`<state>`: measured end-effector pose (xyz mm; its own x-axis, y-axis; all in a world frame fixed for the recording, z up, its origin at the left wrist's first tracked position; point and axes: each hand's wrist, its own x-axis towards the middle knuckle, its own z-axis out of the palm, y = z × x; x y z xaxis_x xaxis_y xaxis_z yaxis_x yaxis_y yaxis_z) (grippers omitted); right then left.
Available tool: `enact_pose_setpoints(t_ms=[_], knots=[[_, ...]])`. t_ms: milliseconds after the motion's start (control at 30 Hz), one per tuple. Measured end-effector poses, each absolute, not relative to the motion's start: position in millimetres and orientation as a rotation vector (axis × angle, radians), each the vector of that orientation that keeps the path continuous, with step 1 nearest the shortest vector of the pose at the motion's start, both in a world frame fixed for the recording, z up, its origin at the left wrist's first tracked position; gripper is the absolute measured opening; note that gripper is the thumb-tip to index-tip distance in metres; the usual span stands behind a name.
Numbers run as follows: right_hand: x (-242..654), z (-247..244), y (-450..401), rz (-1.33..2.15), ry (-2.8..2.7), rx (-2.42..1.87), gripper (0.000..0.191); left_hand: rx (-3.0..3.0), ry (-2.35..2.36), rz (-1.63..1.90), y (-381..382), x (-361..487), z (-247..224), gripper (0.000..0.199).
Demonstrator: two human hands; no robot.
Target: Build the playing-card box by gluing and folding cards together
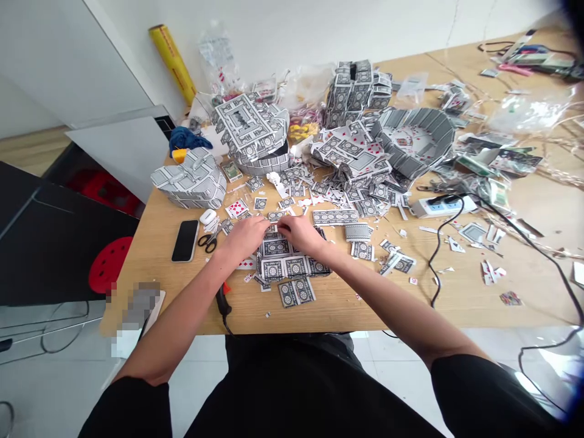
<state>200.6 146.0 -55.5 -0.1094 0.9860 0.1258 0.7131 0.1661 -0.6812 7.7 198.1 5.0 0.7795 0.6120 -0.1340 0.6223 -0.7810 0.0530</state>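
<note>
Over the far edge of a structure of folded playing cards [285,267] with grey patterned backs, my left hand [246,236] and my right hand [301,234] are close together. The fingers of both are closed in a pinch. A small pale bit shows between the fingertips, too small to name. Two joined cards [296,292] lie in front of the structure, near the table edge. A long card strip [335,217] and a thick card stack [358,232] are to the right of my right hand. Black scissors [208,241] lie left of my left hand.
A phone [185,241] and a corded black tool [223,302] lie on the table [356,316]. Behind stand a lidded card box [244,125], a card bowl [415,143] and other card models. A power strip [442,207] trails a black cable. Card scraps are scattered widely.
</note>
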Motion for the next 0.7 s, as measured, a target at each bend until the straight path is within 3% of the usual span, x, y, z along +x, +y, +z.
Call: enact_pose_setpoints(t_ms=[700], knots=[[206, -69, 140, 0.627, -1.915, -1.507, 0.015, 2.922, 1.004, -0.165, 186, 30, 6, 0.027]])
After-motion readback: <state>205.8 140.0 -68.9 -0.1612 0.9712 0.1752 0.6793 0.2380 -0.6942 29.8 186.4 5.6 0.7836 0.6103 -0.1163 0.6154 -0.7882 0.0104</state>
